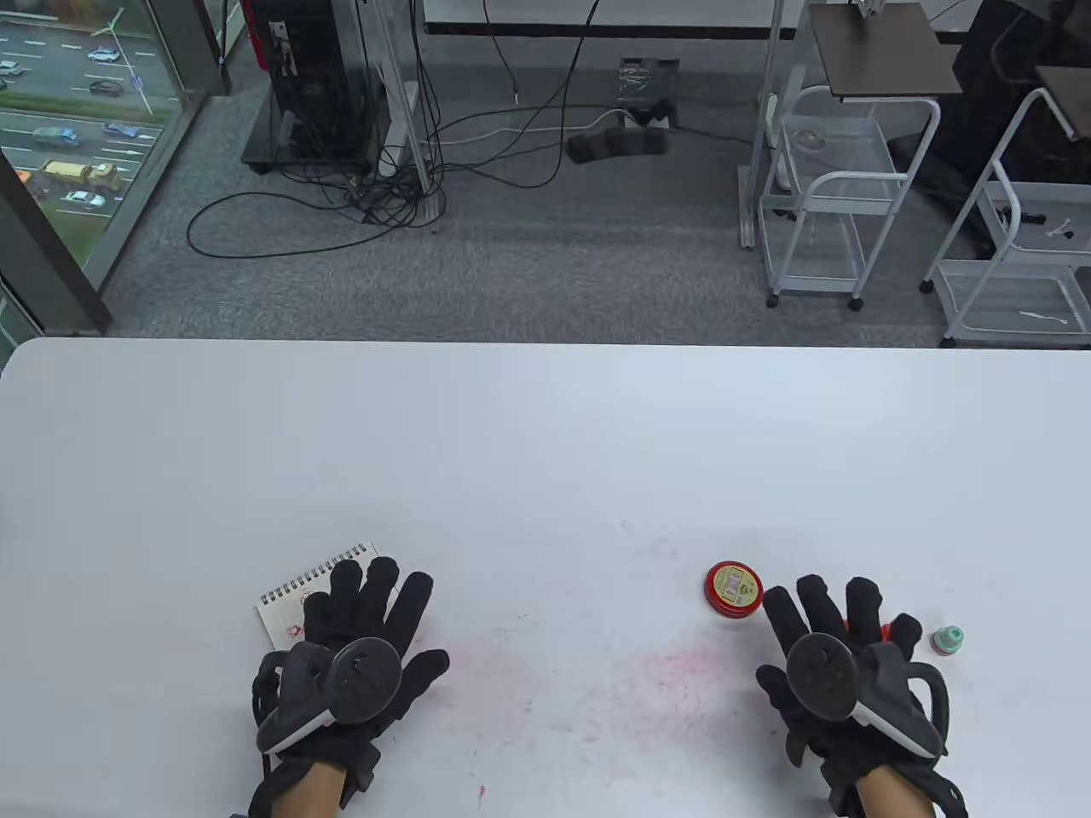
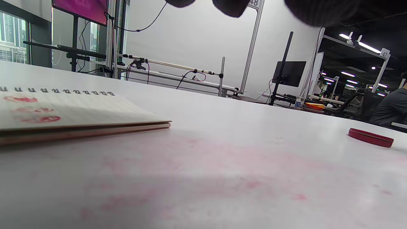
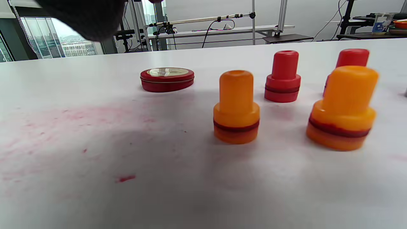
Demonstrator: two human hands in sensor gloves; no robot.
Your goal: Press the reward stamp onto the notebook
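Left hand [image 1: 349, 648]: over the near left of the table [image 1: 545, 443], palm down, fingers [image 1: 375, 588] spread and straight, reaching over the near right part of the notebook; nothing gripped. Cannot tell whether touching the page or just above it.
Right hand [image 1: 839, 660]: over the near right of the table, palm down, fingers [image 1: 814, 605] spread and straight; nothing gripped. Above the stamps, with clear space below in the right wrist view.
Notebook [image 1: 298, 596]: near left, lying flat and open, spiral binding along the far edge, slightly turned; red stamp marks [image 2: 30, 109] on the lined page. Mostly covered by the left hand in the table view.
Stamps: four upright on the table under the right hand, all apart. Two orange, the left [image 3: 236, 108] and the right [image 3: 343, 109], nearer the wrist camera; two red behind, the left [image 3: 283, 77] and the right [image 3: 351, 58], this last partly hidden by the right orange one. Well apart from the notebook.
Ink pad [image 1: 734, 588]: round red tin, lid shut, yellow label on top; just left of the right hand's fingertips, beyond the stamps.
Green stamp [image 1: 947, 639]: small, mint, standing just right of the right hand.
Table surface: white, smeared with pink ink stains [image 1: 673, 682] between the two hands.
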